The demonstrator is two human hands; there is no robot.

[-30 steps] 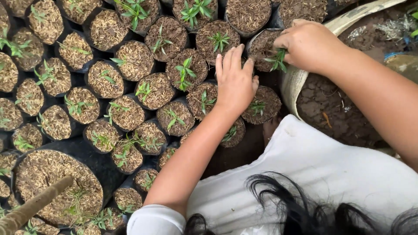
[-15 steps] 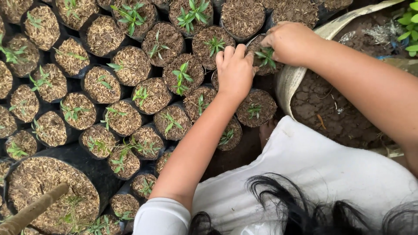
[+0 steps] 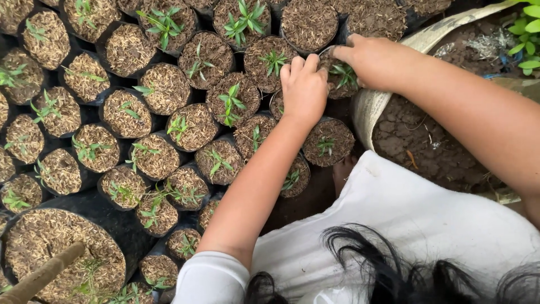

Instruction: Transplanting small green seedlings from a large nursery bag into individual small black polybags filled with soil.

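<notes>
Person wore a white short-sleeved top (image 3: 427,225); both forearms were bare; dark hair (image 3: 394,270) hung loose below.

Black nursery bags of tan husk and green seedlings, seen from above.

The nursery bags (image 3: 121,225) are glossy black, packed in rows from nine to twelve o'clock. Their filling (image 3: 165,87) is pale tan and straw-coloured, speckled with darker brown flecks. Each seedling (image 3: 232,104) is bright fresh green. At twelve o'clock the left hand (image 3: 304,87) and the right hand (image 3: 371,59) meet on a bag (image 3: 342,76) whose filling is dark brown, with a green sprout. At two o'clock a sack (image 3: 371,107) has a cream rim and holds dark reddish-brown soil (image 3: 416,141). At five o'clock lies white cloth (image 3: 427,225), crossed by black hair (image 3: 388,270). At eight o'clock a light brown stick (image 3: 42,276) crosses a larger tan-filled pot (image 3: 50,242).
</notes>
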